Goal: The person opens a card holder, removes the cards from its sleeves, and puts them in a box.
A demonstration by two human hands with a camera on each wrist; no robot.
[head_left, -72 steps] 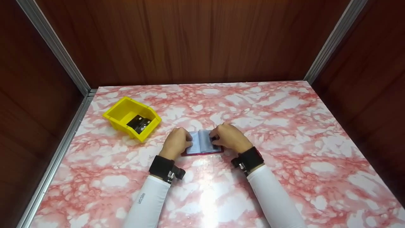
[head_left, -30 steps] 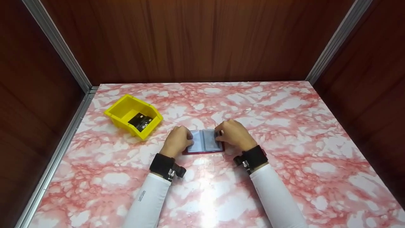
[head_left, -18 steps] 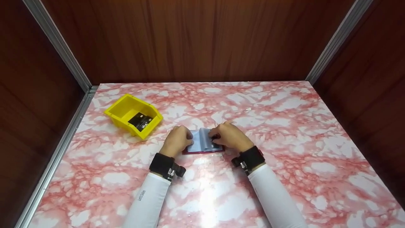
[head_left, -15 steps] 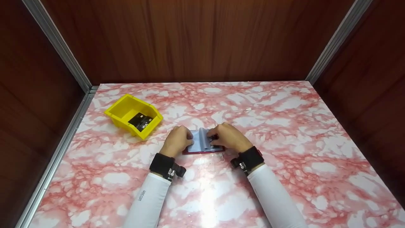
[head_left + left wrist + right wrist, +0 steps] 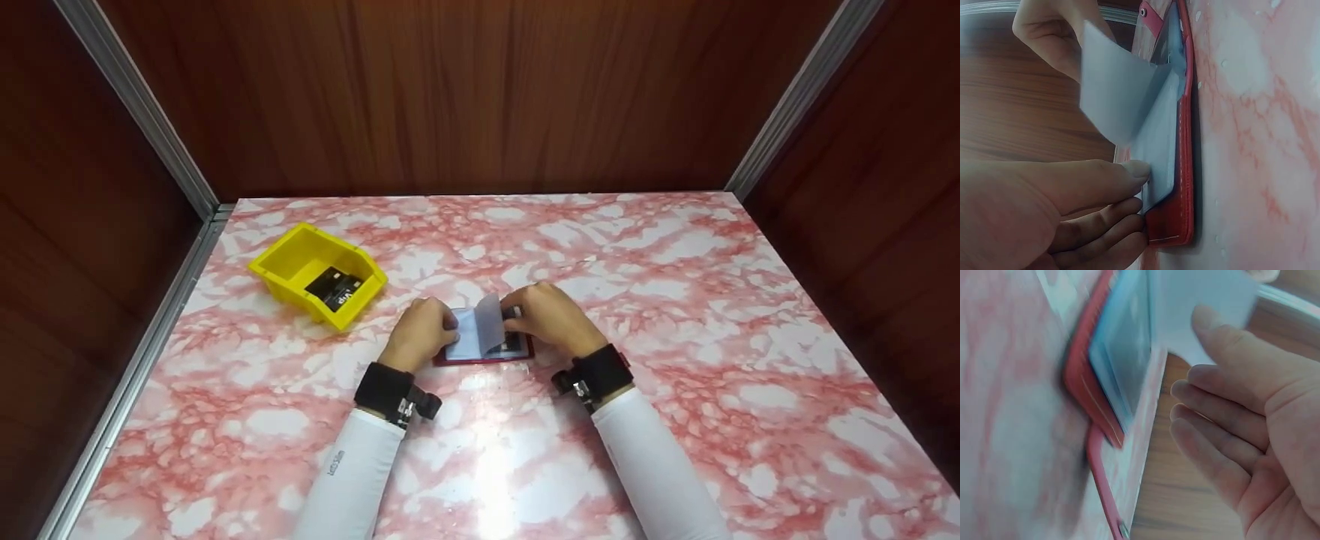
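Note:
A red card holder [image 5: 484,362] lies spread on the table, with clear plastic sleeves inside. My left hand [image 5: 420,334] pinches its left side; in the left wrist view the thumb [image 5: 1137,169] presses on the sleeves while the fingers sit at the cover's edge. One clear sleeve page [image 5: 490,326] stands raised near the middle. Beside it, my right hand [image 5: 551,319] has loosely bent fingers; the right wrist view puts its thumb [image 5: 1207,320] against or just before that page. Something dark, like a card, shows in the sleeve [image 5: 1129,354] on the right side.
A yellow bin [image 5: 281,262] with several black cards [image 5: 334,287] stands at the back left. A red snap strap [image 5: 1106,489] sticks out from the holder's right end. Dark wood-look panels [image 5: 480,97] enclose the marbled table [image 5: 637,465].
The sleeve page, flat on the right side a second ago, was curled up by my right fingers and now stands raised. My right hand has shifted slightly right. The left hand stays put.

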